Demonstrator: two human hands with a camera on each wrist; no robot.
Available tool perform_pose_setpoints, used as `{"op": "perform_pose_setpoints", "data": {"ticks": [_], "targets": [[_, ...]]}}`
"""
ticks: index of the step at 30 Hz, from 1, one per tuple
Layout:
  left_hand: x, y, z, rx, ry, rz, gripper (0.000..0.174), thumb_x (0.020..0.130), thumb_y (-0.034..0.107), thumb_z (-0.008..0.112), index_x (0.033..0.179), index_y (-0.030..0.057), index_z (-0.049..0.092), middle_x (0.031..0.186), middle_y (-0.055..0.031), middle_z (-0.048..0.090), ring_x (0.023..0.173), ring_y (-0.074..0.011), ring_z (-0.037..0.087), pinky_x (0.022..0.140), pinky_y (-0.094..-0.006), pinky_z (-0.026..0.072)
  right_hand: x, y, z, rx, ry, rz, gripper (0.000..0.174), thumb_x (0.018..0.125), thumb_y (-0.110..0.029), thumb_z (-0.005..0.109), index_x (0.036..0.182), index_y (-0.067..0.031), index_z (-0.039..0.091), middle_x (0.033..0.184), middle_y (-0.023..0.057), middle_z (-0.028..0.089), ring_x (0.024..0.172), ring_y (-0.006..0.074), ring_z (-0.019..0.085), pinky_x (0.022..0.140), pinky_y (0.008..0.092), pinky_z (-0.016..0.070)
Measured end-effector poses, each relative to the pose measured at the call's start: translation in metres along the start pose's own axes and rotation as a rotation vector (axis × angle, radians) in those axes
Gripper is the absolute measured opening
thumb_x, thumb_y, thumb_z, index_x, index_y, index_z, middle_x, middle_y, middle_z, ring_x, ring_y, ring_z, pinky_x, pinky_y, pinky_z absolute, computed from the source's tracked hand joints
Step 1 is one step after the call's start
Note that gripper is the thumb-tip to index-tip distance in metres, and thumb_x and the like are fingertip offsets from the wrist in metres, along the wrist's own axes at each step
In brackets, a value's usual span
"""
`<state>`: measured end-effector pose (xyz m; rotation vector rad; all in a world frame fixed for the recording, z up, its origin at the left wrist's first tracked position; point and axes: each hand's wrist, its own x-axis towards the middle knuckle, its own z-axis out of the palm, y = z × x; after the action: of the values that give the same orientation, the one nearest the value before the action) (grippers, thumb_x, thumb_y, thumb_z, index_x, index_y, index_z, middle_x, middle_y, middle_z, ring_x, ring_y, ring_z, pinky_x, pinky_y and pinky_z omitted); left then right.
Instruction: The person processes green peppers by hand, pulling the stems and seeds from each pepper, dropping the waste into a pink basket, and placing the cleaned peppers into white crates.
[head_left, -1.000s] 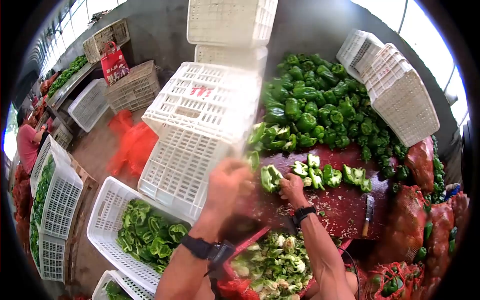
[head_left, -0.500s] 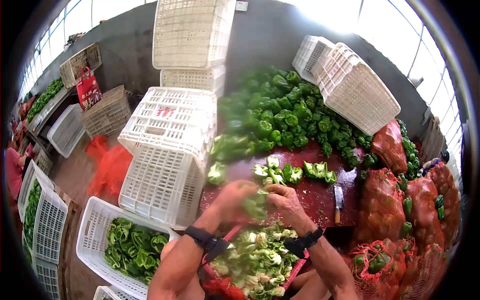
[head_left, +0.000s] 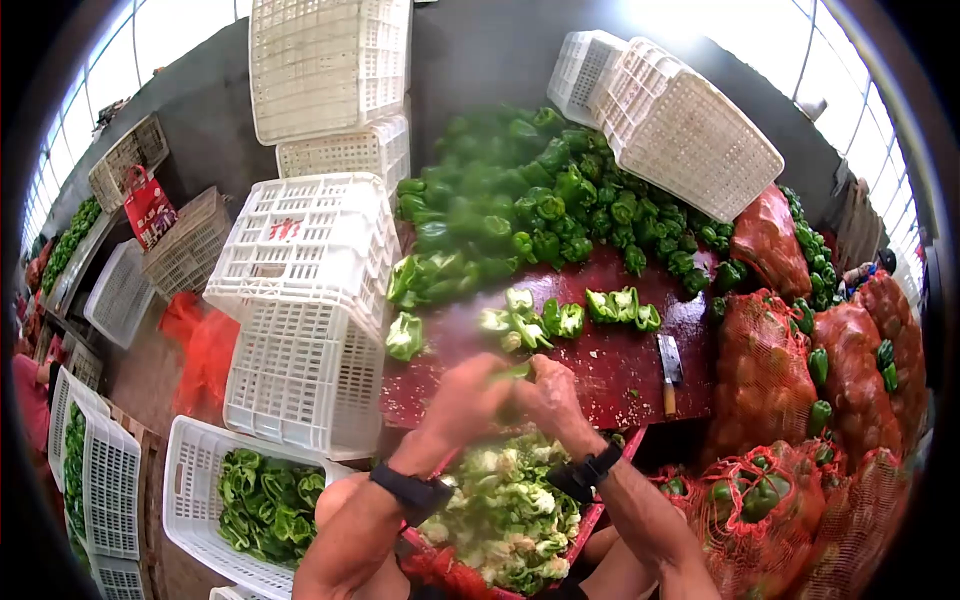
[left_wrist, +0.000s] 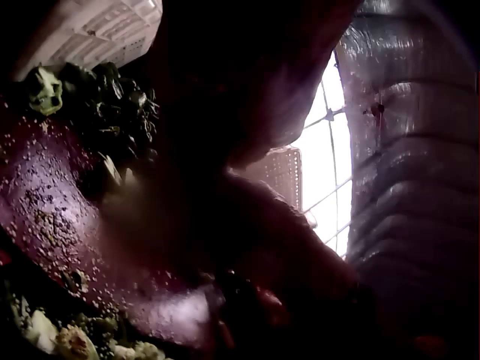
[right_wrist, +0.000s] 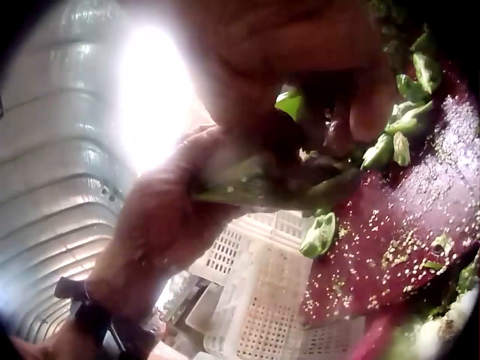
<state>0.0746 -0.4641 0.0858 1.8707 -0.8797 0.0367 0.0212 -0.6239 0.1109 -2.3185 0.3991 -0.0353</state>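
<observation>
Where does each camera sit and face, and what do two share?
Head: on the head, facing forward and down at the red table; left hand and right hand show.
Left wrist: on that wrist, facing the table and bright window; the hands show as dark shapes.
Right wrist: on that wrist, facing the green pepper both hands hold.
Both wrist views share the table.

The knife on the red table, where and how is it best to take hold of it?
Probably best by its brown handle, with the right hand coming from the near edge of the red table. The knife lies flat on that hand's side, handle toward that edge and blade pointing away, so the grip can stay clear of the blade.
</observation>
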Motion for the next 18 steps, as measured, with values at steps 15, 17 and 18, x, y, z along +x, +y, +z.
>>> {"op": "perform_pose_setpoints", "data": {"ticks": [15,17,18], "targets": [[0.006,0.003,-0.019,-0.395,0.129,-0.310,0.016,0.098,0.011,0.066,0.107,-0.0015,0.066,0.091,-0.0013,0.068,0.083,-0.0078,0.062,0.072,-0.0238,0.0525,-0.004,0.012,-0.027,1.010,-0.117,-0.131,0.050,0.088,0.002,0.042,0.137,0.0041,0.054,0.088,0.0090,0.066,0.064,0.0116,0.060,0.055,0.0255,0.0508],[0.006,-0.005,-0.022,-0.501,0.150,-0.355,0.016,0.098,0.011,0.066,0.108,-0.0011,0.066,0.092,-0.0014,0.068,0.083,-0.0072,0.062,0.072,-0.0232,0.0518,0.000,0.017,-0.033,0.985,-0.040,-0.135,0.051,0.088,0.001,0.043,0.138,0.0052,0.051,0.088,0.0099,0.066,0.063,0.0126,0.060,0.055,0.0264,0.0515],[0.007,-0.006,-0.024,-0.554,0.160,-0.377,0.016,0.098,0.011,0.066,0.108,-0.0010,0.066,0.092,-0.0014,0.068,0.083,-0.0070,0.062,0.072,-0.0228,0.0515,0.003,0.020,-0.036,0.973,-0.001,-0.139,0.051,0.088,0.000,0.043,0.138,0.0058,0.050,0.088,0.0104,0.066,0.063,0.0131,0.060,0.055,0.0268,0.0518]]}}
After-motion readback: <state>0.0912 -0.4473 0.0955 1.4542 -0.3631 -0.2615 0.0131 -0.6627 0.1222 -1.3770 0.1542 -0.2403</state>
